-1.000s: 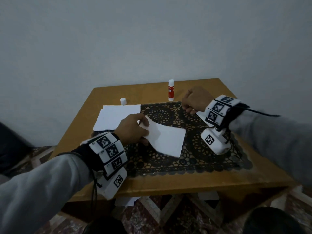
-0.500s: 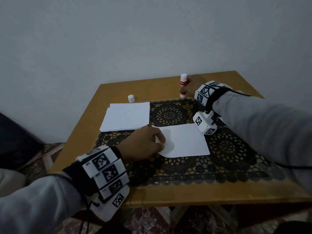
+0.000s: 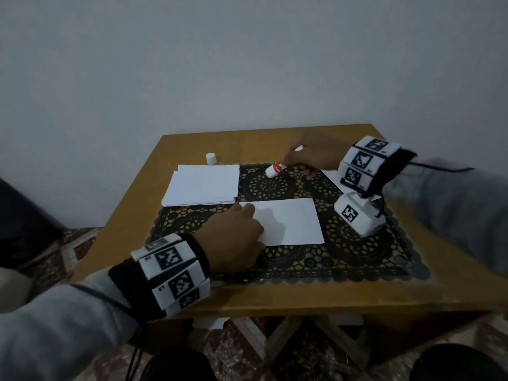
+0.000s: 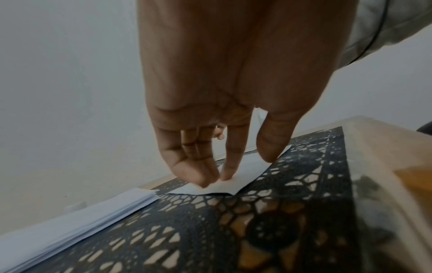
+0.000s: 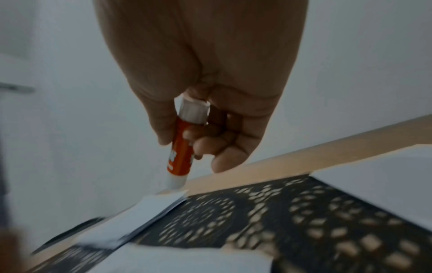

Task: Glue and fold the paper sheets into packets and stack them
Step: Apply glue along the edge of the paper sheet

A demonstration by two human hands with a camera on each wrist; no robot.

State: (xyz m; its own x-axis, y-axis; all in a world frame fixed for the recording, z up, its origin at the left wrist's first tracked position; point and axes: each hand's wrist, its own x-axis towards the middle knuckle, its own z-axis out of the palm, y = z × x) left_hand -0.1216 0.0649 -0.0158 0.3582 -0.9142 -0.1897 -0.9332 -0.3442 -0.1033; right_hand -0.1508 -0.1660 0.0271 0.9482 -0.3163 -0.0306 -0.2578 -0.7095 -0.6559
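Sheet in work: single white rectangular paper sheet [image 3: 291, 221], lying flat on the black lace table mat [image 3: 343, 259], near the middle of the table.
Left hand: left hand [image 3: 233, 240] on the sheet's left end; fingertips [image 4: 228, 173] and thumb press down on the paper, fingers fairly straight, nothing gripped.
Right hand: right hand [image 3: 310, 158] curled round the red-and-white glue stick [image 3: 279, 168], held above the far part of the mat, uncapped tip slanting down and left, clear of the sheet.
Cap: small white glue-stick cap [image 3: 211, 158], standing on the bare wooden table [image 3: 275, 298] beyond the paper pile.
Supply: pile of white paper sheets [image 3: 203, 185], left of the sheet in work, partly on the mat.
Other paper: more white paper under the right wrist at the mat's right edge; whether these are finished packets cannot be told.
Stage, as judged: sheet held ready, glue not yet on it.
Risk, sheet slip: light paper on openwork lace; a glue stroke dragging away from the pressing fingers could buckle or skew it.
Risk, uneven surface: lace holes under the paper may make the glue line patchy, or let the tip dent the sheet.
Risk, stray glue: a stroke overrunning the edge would smear the mat and stick the packet down.
Risk, cap: it stands near the table's far edge and may be knocked off.
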